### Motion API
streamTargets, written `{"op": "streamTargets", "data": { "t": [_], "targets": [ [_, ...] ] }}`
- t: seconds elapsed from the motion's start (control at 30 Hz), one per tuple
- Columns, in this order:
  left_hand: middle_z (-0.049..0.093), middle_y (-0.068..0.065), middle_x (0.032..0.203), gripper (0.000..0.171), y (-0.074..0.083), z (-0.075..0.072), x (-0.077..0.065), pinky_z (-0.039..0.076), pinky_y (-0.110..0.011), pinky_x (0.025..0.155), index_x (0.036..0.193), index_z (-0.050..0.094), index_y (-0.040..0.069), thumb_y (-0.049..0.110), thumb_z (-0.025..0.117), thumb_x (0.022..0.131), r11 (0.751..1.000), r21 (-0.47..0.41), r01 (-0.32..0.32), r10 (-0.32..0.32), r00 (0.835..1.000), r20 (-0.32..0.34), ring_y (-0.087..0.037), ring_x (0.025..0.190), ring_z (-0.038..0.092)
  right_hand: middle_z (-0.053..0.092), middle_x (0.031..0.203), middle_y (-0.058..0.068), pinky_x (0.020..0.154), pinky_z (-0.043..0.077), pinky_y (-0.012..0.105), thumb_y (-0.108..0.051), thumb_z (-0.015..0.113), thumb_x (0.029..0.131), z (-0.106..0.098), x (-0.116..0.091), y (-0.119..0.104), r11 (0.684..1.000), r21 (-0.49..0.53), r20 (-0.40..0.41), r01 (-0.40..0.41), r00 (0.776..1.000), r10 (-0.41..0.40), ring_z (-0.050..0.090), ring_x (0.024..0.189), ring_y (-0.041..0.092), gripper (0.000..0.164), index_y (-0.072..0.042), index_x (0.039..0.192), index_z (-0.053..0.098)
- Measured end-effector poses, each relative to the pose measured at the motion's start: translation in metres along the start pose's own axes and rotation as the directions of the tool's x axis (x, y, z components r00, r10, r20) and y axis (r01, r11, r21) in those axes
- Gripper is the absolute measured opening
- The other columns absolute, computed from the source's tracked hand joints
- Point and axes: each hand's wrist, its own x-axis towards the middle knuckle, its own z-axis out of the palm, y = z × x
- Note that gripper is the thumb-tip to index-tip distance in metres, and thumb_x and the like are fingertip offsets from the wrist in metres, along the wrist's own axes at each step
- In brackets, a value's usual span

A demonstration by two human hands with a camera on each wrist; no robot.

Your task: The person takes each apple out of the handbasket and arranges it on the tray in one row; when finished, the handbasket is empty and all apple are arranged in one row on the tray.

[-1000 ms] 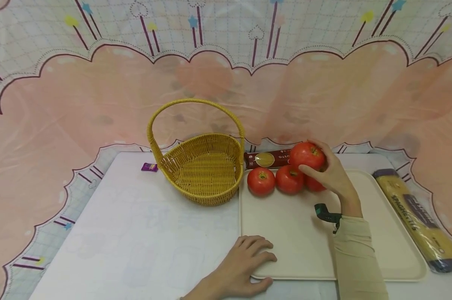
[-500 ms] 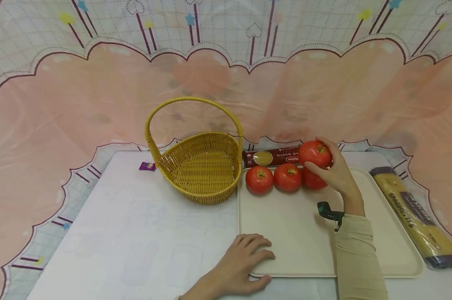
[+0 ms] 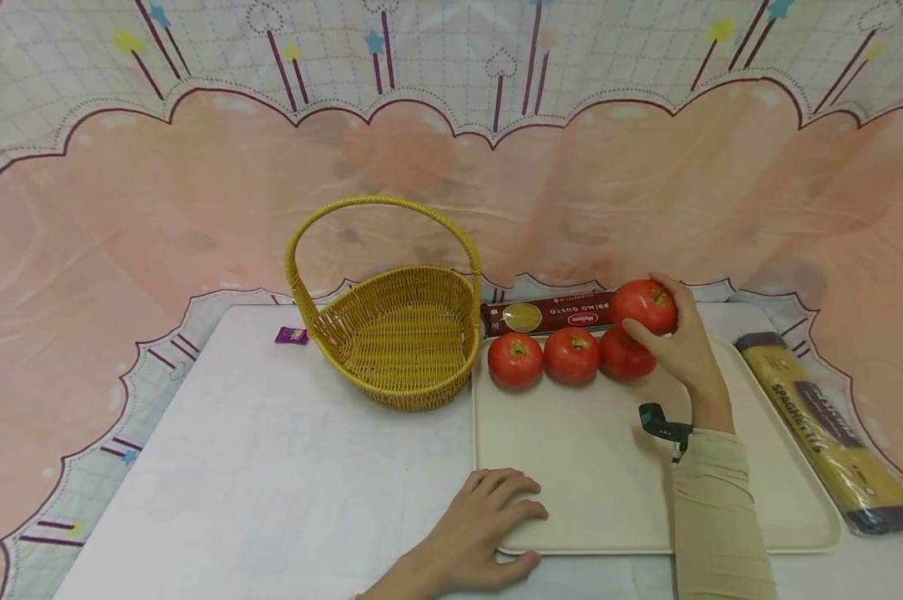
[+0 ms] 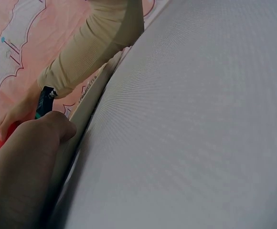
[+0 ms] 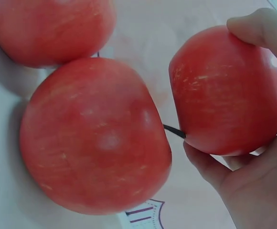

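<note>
My right hand (image 3: 679, 346) grips a red apple (image 3: 645, 307), thumb on the near side and fingers round the far side. In the right wrist view this apple (image 5: 229, 90) is held above the tray, beside another apple (image 5: 95, 138) with a dark stem between them. Along the back edge of the cream tray (image 3: 571, 467) sit three red apples in a row: a left one (image 3: 515, 361), a middle one (image 3: 572, 355) and a right one (image 3: 626, 353), partly overlapped by the held one. My left hand (image 3: 484, 533) rests at the tray's front left corner, fingers loosely spread, holding nothing.
A yellow wicker basket (image 3: 413, 398) with a tall handle stands left of the tray. Behind the tray lies a dark red pasta pack (image 3: 556, 313); a yellow spaghetti pack (image 3: 826, 433) lies along its right side. A small purple packet (image 3: 292, 335) is left of the basket.
My right hand has moved to the right with the apple, uncovering more of the right apple in the row and the red pack behind. My left hand has stayed in place.
</note>
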Motion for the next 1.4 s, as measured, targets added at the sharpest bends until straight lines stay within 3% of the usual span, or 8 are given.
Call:
{"op": "streamTargets", "data": {
  "t": [0.4, 0.8, 1.17, 1.4],
  "targets": [
    [0.048, 0.011, 0.131, 0.035, 0.0, 0.0, 0.0, 0.035, -0.033, 0.101, 0.116, 0.054, 0.033, 0.05, 0.055, 0.085, 1.0, -0.011, 0.0, 0.0, 1.0, 0.0, -0.011, 0.129, 0.038, 0.031, 0.147, 0.009, 0.106, 0.034, 0.055, -0.025, 0.067, 0.085, -0.012, -0.002, 0.015, 1.0, 0.0, -0.147, -0.022, 0.989, 0.022, 0.035, 0.127, 0.028, 0.075, -0.032, 0.147, 0.026],
    [0.049, 0.011, 0.13, 0.035, 0.0, 0.003, 0.0, 0.035, -0.033, 0.1, 0.115, 0.055, 0.033, 0.052, 0.055, 0.085, 1.0, 0.001, -0.012, 0.012, 1.0, -0.023, -0.011, 0.129, 0.039, 0.032, 0.147, 0.012, 0.105, 0.032, 0.057, -0.027, 0.067, 0.085, -0.02, -0.005, 0.037, 0.998, -0.024, -0.169, -0.065, 0.984, 0.061, 0.036, 0.127, 0.033, 0.075, -0.03, 0.148, 0.026],
    [0.048, 0.011, 0.13, 0.035, -0.002, 0.003, 0.0, 0.034, -0.032, 0.101, 0.115, 0.054, 0.033, 0.052, 0.053, 0.086, 1.0, 0.011, -0.012, 0.013, 1.0, -0.016, -0.011, 0.129, 0.038, 0.023, 0.151, 0.023, 0.102, 0.028, 0.069, -0.038, 0.063, 0.088, -0.029, -0.01, 0.051, 0.986, -0.095, -0.074, -0.139, 0.988, 0.132, 0.03, 0.13, 0.049, 0.079, -0.022, 0.151, 0.018],
    [0.048, 0.011, 0.13, 0.035, -0.002, 0.002, 0.001, 0.034, -0.032, 0.101, 0.116, 0.053, 0.033, 0.052, 0.053, 0.087, 1.0, 0.017, -0.017, 0.017, 1.0, -0.011, -0.011, 0.129, 0.039, 0.027, 0.147, 0.029, 0.102, 0.028, 0.068, -0.041, 0.063, 0.087, -0.036, -0.013, 0.058, 0.979, -0.133, 0.001, -0.152, 0.988, 0.154, 0.032, 0.128, 0.05, 0.082, -0.017, 0.15, 0.017]
  ]
}}
